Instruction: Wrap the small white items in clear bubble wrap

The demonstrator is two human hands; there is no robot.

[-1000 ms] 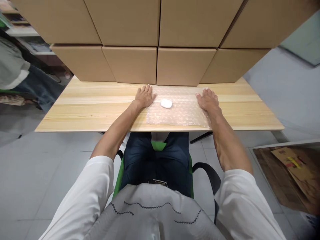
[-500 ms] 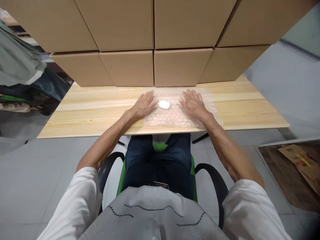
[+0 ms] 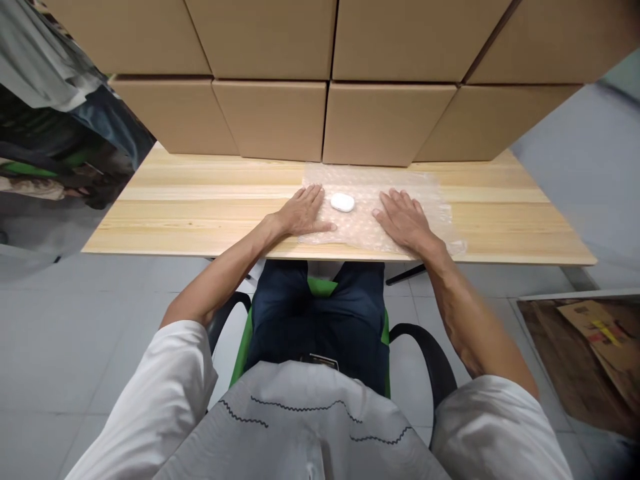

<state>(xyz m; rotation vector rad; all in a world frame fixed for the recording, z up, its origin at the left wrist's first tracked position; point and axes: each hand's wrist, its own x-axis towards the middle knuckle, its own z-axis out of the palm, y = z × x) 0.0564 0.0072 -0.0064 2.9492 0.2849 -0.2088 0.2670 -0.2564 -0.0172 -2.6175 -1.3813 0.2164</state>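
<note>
A sheet of bubble wrap lies spread on the wooden table. On it rests a small white rounded case, between my two hands and touched by neither. My left hand is laid flat over the sheet's left edge, thumb stretched out below the case. Flat on the right part of the sheet lies my right hand, its fingers apart. Neither hand grips anything.
Cardboard boxes stacked in two visible rows stand along the back of the wooden table. A person in a grey top is at the far left. Flattened cardboard lies at the lower right.
My left thumb has swung out and down, away from the case. Both hands, the sheet and the case appear slightly further right as the view shifts. The case still lies on the sheet.
</note>
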